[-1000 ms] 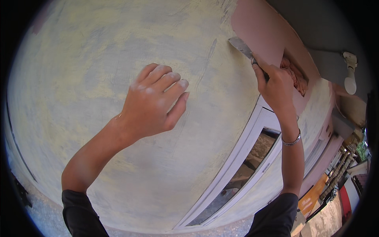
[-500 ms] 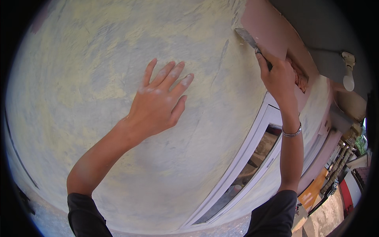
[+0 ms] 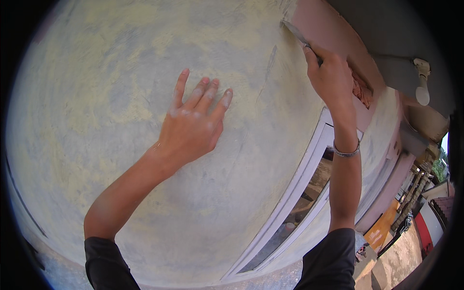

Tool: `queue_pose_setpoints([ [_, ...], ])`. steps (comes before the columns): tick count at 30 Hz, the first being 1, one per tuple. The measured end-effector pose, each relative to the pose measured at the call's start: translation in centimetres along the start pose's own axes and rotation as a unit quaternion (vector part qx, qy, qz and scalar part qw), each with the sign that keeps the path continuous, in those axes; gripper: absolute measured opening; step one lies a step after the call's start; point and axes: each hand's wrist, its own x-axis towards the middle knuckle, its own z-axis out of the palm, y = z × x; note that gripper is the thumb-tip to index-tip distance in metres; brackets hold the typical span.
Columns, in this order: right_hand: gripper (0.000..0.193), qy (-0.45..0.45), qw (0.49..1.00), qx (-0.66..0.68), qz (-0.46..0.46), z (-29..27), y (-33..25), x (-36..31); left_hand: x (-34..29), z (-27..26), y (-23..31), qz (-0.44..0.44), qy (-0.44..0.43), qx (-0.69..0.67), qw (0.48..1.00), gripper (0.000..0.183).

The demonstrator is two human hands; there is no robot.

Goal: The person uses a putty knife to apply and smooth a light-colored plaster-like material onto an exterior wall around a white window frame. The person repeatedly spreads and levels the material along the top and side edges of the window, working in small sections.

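My right hand (image 3: 329,77) grips the dark handle of a scraper (image 3: 296,34) with a flat metal blade. The blade's tip meets the patchy yellow and grey wall (image 3: 159,43), where it borders a pink painted band (image 3: 319,24) at the top right. My left hand (image 3: 193,116) has its fingers stretched out and apart against the wall, with whitish dust on the knuckles and fingertips. Nothing is held in it. A thin crack-like mark (image 3: 267,72) runs down the wall between my two hands.
A white-framed window (image 3: 309,164) lies below my right hand. Beyond that hand, a recess (image 3: 361,89) shows bare reddish brick. A light bulb (image 3: 422,95) in a holder hangs under the dark overhang at right. Assorted boards (image 3: 384,224) stand at lower right.
My right hand and the scraper have shifted left and slightly up along the pink band's edge. My left hand stays nearly in place, its thumb now tucked closer in.
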Motion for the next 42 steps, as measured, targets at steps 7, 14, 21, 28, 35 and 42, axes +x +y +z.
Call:
queue_pose_setpoints([
  [7,0.032,0.000,1.000,-0.019,-0.014,-0.3,-0.1,0.3,-0.1,-0.1,0.6,-0.008,-0.004,-0.014,1.000,0.042],
  [14,0.028,0.055,0.998,-0.015,-0.014,1.2,-0.4,0.8,-0.1,-0.8,1.7,-0.020,-0.052,-0.013,0.998,0.043],
  [21,0.032,0.032,0.999,-0.005,0.017,1.1,-0.1,1.9,-0.1,-1.5,1.6,-0.014,-0.080,-0.006,0.997,0.047],
  [28,0.033,0.049,0.999,-0.021,0.000,1.9,0.4,3.1,-0.1,-2.3,1.5,-0.023,-0.055,-0.042,0.997,0.047],
  [35,0.031,0.057,0.998,-0.027,0.013,1.1,0.0,3.4,-0.1,-3.1,1.0,-0.024,-0.032,-0.058,0.998,0.044],
  [42,0.030,0.065,0.997,-0.030,0.001,2.2,-0.3,4.0,-0.9,-2.3,0.7,-0.036,-0.045,-0.055,0.997,0.043],
])
